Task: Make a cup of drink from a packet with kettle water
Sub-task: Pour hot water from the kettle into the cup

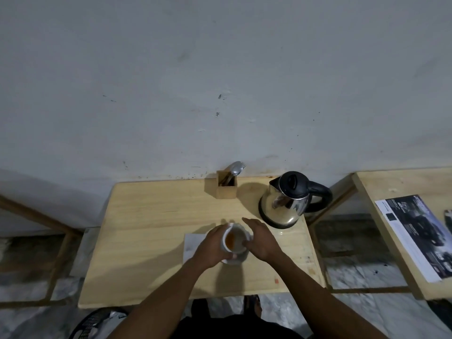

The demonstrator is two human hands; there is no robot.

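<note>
Grey-white wall [220, 81] fills the top half, scuffed w/ small dark marks. Below it a pale wood table [151, 241] runs across the centre; a 2nd wood table [391, 189] sits apart on the right w/ a printed leaflet [415, 236] lying flat on it. Marbled floor [367, 277] shows btwn and under them.

On the main table, back right corner: steel kettle [291, 199] w/ black lid and handle, upright on its black base, handle pointing right. Just left of it, against the wall, a small wood holder [226, 188] w/ a spoon and fork [236, 167] sticking up.

Near the front centre-right, a white cup [236, 241] tilted toward the left, amber-brown liquid inside (only a little, pooled on the low side). A white saucer [234, 260] is under it, atop a pale napkin or paper [193, 243], can't tell which.

Left hand [212, 248] wraps the cup's left side, fingers curled round the wall, gripping it. Right hand [259, 241] is at the cup's right rim, fingers extended fwd and loose, thumb side touching the rim; not clenched.
</note>
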